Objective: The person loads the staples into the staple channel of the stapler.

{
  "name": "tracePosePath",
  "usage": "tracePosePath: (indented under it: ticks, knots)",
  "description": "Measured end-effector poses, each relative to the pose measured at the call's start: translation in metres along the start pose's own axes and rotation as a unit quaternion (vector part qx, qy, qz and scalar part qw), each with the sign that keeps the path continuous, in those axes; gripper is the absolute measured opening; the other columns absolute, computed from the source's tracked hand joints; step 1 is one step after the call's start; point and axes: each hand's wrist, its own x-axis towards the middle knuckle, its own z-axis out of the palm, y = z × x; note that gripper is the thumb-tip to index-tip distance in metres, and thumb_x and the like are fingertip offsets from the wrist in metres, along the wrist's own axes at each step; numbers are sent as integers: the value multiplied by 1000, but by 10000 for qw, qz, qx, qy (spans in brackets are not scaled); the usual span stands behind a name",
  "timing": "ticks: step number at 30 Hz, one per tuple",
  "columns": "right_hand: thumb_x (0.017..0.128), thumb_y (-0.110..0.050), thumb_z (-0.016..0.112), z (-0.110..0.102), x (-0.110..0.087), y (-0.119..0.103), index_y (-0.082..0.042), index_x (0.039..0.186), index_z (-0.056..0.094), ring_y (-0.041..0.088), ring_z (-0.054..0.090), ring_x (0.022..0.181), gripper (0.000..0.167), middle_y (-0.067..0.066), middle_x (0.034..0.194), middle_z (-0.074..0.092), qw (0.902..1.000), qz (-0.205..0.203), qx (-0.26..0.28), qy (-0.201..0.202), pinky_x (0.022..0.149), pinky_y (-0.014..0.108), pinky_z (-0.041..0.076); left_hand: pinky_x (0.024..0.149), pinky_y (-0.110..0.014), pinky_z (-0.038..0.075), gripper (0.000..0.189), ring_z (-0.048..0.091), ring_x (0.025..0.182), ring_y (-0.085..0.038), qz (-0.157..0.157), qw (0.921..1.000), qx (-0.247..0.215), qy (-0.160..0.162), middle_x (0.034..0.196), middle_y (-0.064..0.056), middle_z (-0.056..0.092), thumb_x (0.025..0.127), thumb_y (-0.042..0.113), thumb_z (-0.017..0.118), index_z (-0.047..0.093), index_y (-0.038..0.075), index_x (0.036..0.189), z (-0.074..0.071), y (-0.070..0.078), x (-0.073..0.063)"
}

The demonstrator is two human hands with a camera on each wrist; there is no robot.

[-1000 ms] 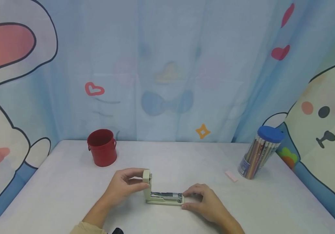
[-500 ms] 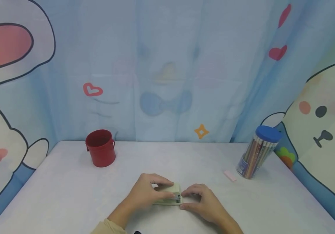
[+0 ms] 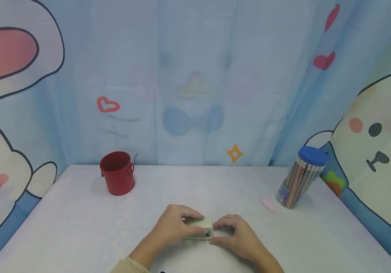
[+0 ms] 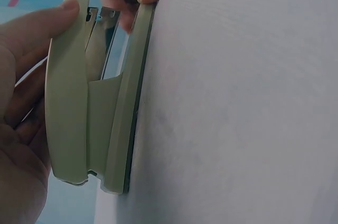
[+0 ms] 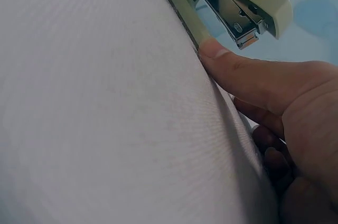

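Note:
A pale green stapler (image 3: 200, 225) rests on the white table, its top arm folded down over the base. My left hand (image 3: 172, 226) grips the top arm from the left, thumb on the near side and fingers on the far side. At the stapler's right end, my right hand (image 3: 235, 237) pinches the base between thumb and fingers. In the left wrist view the stapler (image 4: 68, 97) shows its side, with a gap between arm and base at the front. The right wrist view shows the metal magazine under the top arm of the stapler (image 5: 280, 10).
A red bucket (image 3: 118, 174) stands at the back left of the white table (image 3: 79, 223). A clear tub of pencils with a blue lid (image 3: 313, 156) stands at the right. Near it lies a small pink piece (image 3: 268, 205). A printed curtain (image 3: 195, 45) hangs behind.
My left hand has swung the stapler's raised top arm down to the right, over the magazine and base. My right hand has stayed at the base's right end.

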Motion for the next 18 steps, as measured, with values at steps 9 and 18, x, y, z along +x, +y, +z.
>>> tracePosePath:
  ticks: [9,18]
  knots:
    - [69,-46,89,0,0,0,-31,94,76,17,54,105,32,-21,97,66,9999,20,113,-58,99,52,43,89,-30,52,27,65,99,-6,-276,9991,60,-302,98,16,73,77,32,89,82,21,101,-7,1,0]
    - [68,-45,90,0,0,2,-31,95,76,17,55,105,33,-22,97,66,9999,22,127,6,99,52,43,91,-31,51,27,65,101,-7,-367,9986,49,-389,99,15,73,77,29,89,82,22,102,-9,3,0]
